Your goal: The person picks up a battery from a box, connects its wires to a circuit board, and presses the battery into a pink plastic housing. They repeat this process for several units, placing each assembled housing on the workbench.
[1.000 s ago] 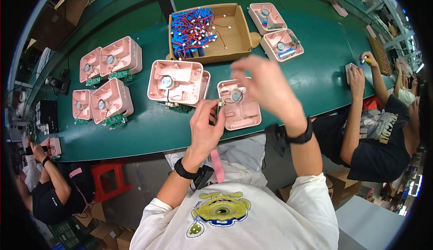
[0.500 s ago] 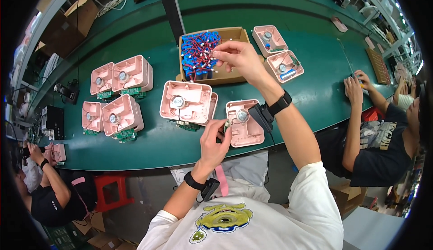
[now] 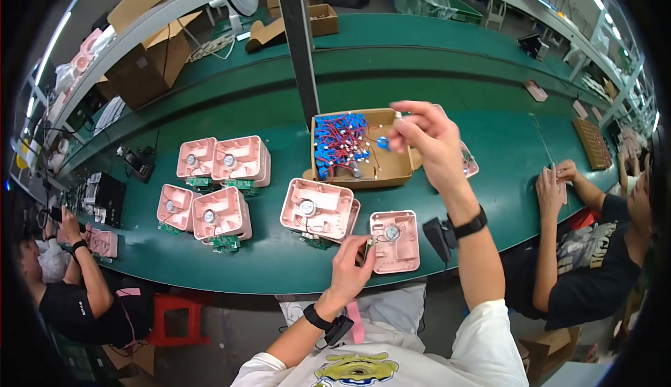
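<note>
My left hand (image 3: pixel 351 272) is closed on the edge of a small green circuit board (image 3: pixel 368 247), at the left side of an open pink plastic housing (image 3: pixel 404 256). A round silver speaker (image 3: pixel 391 232) sits inside that housing, with thin wires running toward the board. My right hand (image 3: pixel 428 139) is raised over the right part of a cardboard box (image 3: pixel 391 177), its fingers pinched. Beside its fingertips hangs a blue battery (image 3: pixel 382 142), slightly blurred. The box's left part holds many blue batteries (image 3: pixel 339 146) with red and black leads and white plugs.
A pink housing stack (image 3: pixel 318 209) stands left of the box; more pink housings (image 3: pixel 222 212) with green boards stand farther left. My right arm partly hides another housing (image 3: pixel 470 160). A metal post (image 3: pixel 299 52) rises behind the box. Co-workers sit at both sides of the green table (image 3: pixel 279 268).
My right hand has moved from above the battery pile toward the box's right side, with a blue battery now beside its fingers. The view has tilted up; my left hand stays at the housing.
</note>
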`<action>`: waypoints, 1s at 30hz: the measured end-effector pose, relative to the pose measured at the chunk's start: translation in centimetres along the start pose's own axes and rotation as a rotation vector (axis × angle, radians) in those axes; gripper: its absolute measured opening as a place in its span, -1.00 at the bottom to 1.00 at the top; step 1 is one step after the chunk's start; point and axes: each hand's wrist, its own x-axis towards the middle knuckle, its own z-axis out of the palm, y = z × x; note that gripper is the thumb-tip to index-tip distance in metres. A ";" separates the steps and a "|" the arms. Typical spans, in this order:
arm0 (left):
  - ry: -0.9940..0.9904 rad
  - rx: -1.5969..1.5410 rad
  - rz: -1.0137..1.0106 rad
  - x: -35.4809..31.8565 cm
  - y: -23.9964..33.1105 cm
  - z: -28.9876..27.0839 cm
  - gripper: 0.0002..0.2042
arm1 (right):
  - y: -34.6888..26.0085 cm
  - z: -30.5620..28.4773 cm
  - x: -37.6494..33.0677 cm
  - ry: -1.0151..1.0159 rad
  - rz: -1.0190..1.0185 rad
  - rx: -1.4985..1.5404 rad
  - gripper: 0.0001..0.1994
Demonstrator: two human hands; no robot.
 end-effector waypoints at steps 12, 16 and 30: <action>-0.039 0.045 -0.056 0.7 0.9 -0.7 -0.79 | -4.3 -1.6 -8.1 0.112 0.091 0.016 -0.87; -0.049 0.065 -0.056 1.0 1.2 -0.6 -0.79 | -4.6 -1.4 -9.4 0.110 0.093 0.023 -0.86; 0.038 0.007 -0.268 1.2 1.8 0.4 -0.79 | -0.8 -0.6 -10.6 -0.209 0.536 -0.549 -0.85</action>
